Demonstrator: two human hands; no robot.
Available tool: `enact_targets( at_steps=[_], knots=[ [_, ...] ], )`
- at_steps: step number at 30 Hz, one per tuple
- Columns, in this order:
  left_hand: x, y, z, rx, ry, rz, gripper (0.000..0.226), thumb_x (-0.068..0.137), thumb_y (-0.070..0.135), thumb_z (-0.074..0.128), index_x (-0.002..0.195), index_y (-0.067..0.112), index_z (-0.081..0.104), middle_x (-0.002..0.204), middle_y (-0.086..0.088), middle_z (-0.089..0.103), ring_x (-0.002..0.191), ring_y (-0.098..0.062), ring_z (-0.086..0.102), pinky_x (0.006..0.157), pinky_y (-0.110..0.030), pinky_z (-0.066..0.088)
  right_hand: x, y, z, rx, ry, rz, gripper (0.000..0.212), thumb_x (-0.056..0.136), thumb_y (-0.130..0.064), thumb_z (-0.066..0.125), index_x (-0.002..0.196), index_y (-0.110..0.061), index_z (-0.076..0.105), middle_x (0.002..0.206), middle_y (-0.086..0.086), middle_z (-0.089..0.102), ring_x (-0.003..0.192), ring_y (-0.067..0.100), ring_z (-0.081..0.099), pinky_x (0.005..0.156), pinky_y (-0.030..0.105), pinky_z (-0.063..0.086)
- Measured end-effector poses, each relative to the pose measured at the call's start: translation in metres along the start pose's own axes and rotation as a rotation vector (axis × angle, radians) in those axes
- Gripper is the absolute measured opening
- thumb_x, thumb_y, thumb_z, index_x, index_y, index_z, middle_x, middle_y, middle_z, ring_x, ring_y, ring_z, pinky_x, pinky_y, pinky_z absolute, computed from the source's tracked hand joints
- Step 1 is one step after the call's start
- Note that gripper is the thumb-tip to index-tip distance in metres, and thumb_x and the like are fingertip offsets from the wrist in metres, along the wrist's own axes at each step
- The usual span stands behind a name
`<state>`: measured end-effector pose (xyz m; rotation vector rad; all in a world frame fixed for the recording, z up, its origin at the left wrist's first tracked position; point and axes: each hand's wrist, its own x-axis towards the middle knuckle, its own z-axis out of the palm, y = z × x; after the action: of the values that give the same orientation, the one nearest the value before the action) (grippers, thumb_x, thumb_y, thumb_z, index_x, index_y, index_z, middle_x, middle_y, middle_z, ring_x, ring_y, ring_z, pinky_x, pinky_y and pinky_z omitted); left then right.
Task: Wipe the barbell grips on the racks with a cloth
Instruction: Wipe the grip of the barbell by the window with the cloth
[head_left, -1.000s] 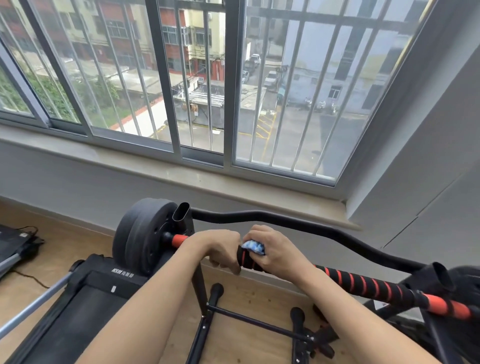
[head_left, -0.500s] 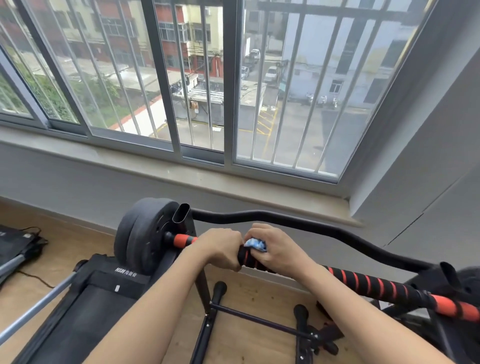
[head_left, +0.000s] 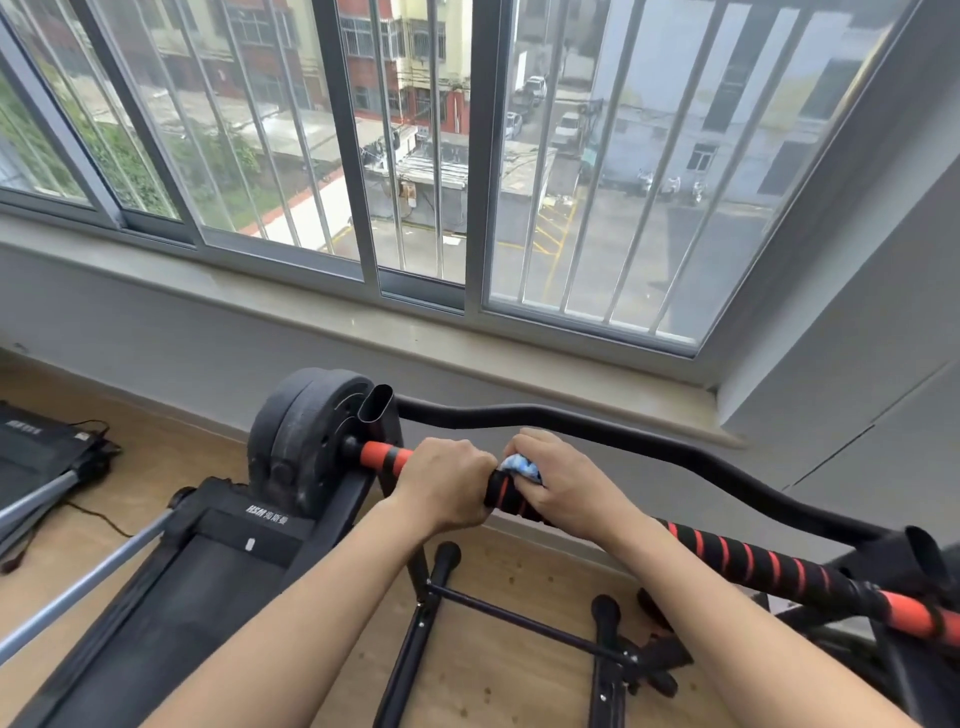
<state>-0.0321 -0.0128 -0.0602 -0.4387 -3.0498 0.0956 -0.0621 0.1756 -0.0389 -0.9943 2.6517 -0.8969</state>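
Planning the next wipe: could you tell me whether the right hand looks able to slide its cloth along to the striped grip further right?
Probably yes: the right hand grips the bar with the cloth, and the striped grip beside it lies bare, nothing across it.

Single head view (wide-angle), looking forward-down, close over barbell (head_left: 753, 564); window (head_left: 467, 156) ahead.

On the light wooden floor (head_left: 493, 675), near its wall edge, stands a black metal rack (head_left: 519, 619) bearing a red-and-black striped barbell (head_left: 753, 564); a black treadmill (head_left: 171, 587) lies toward the floor's left edge.
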Motion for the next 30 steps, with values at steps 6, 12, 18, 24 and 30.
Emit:
enact_targets(
  at_steps=[6, 12, 18, 24, 30],
  knots=[
    [0.02, -0.009, -0.032, -0.238, -0.477, 0.0, 0.018, 0.077, 0.039, 0.072, 0.08, 0.022, 0.067, 0.07, 0.003, 0.066, 0.065, -0.017, 0.066, 0.061, -0.035, 0.057, -0.004, -0.004, 0.001, -0.015, 0.011, -0.059, 0.005, 0.095, -0.025, 0.054, 0.099, -0.026, 0.057, 0.101, -0.015, 0.053, 0.097, 0.009, 0.052, 0.083, 0.033, 0.051],
    [-0.003, -0.008, -0.002, -0.037, 0.064, 0.068, 0.029, 0.074, 0.046, 0.066, 0.085, 0.025, 0.05, 0.069, 0.005, 0.06, 0.062, -0.023, 0.063, 0.056, -0.032, 0.036, -0.001, 0.001, -0.001, -0.016, 0.009, -0.029, 0.006, 0.097, -0.024, 0.053, 0.099, -0.024, 0.059, 0.1, -0.014, 0.055, 0.1, 0.008, 0.052, 0.088, 0.038, 0.051],
    [-0.013, 0.006, 0.014, -0.039, 0.149, -0.065, 0.014, 0.077, 0.028, 0.066, 0.075, 0.024, 0.053, 0.071, 0.001, 0.066, 0.064, -0.027, 0.065, 0.057, -0.033, 0.043, -0.002, -0.002, 0.004, -0.014, 0.027, -0.063, 0.004, 0.094, -0.026, 0.056, 0.095, -0.027, 0.059, 0.099, -0.015, 0.055, 0.1, 0.01, 0.053, 0.085, 0.039, 0.052],
    [0.011, -0.003, -0.025, -0.136, -0.357, -0.034, 0.014, 0.077, 0.034, 0.068, 0.081, 0.021, 0.064, 0.071, 0.003, 0.064, 0.064, -0.018, 0.062, 0.06, -0.031, 0.048, -0.003, -0.004, -0.002, -0.077, 0.016, -0.118, 0.008, 0.093, -0.018, 0.06, 0.098, -0.024, 0.061, 0.099, -0.014, 0.052, 0.096, 0.007, 0.049, 0.082, 0.04, 0.052],
    [0.022, -0.011, -0.029, -0.22, -0.472, 0.058, 0.023, 0.082, 0.038, 0.071, 0.08, 0.016, 0.063, 0.073, 0.0, 0.064, 0.068, -0.024, 0.062, 0.06, -0.036, 0.051, -0.017, -0.022, -0.003, -0.274, -0.057, -0.329, 0.021, 0.089, -0.016, 0.067, 0.108, -0.026, 0.065, 0.108, -0.014, 0.053, 0.097, 0.011, 0.048, 0.081, 0.029, 0.047]
  ],
)
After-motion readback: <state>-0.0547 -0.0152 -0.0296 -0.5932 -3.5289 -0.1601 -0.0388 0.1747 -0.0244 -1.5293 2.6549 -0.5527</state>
